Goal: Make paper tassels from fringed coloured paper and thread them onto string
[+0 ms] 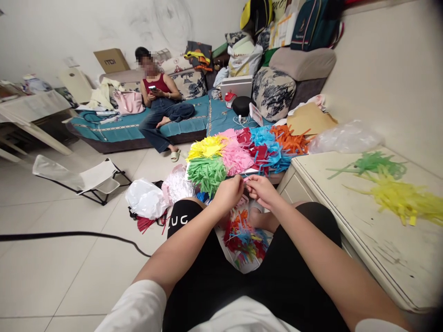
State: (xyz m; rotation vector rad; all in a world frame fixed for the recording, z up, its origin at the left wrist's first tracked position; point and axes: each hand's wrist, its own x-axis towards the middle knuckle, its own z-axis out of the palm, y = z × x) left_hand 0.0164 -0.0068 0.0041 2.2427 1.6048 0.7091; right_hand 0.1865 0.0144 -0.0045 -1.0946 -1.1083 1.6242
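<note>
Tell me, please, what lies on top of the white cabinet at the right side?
On the white cabinet lie loose green paper strips and, nearer, yellow paper strips. A clear plastic bag rests at its far end. What the bag covers cannot be seen.

Thin matt paper, cut into fringed strips (pixel 238 152), in yellow, green, pink, red, blue and orange. Same matt paper in the loose green strips (pixel 372 164) and yellow strips (pixel 401 199) on the counter (pixel 380 249). Counter surface painted, pale, dull, scuffed and marked. Clear plastic bag (pixel 344 137), crinkled, glossy. White plastic bag (pixel 145 198) on the floor, smooth, slightly shiny. Floor (pixel 62 272) of glazed tile, pale, smooth, faintly reflective. Black cloth shorts (pixel 297 286), matt. Brown paper sheet (pixel 309 119), matt.
</note>
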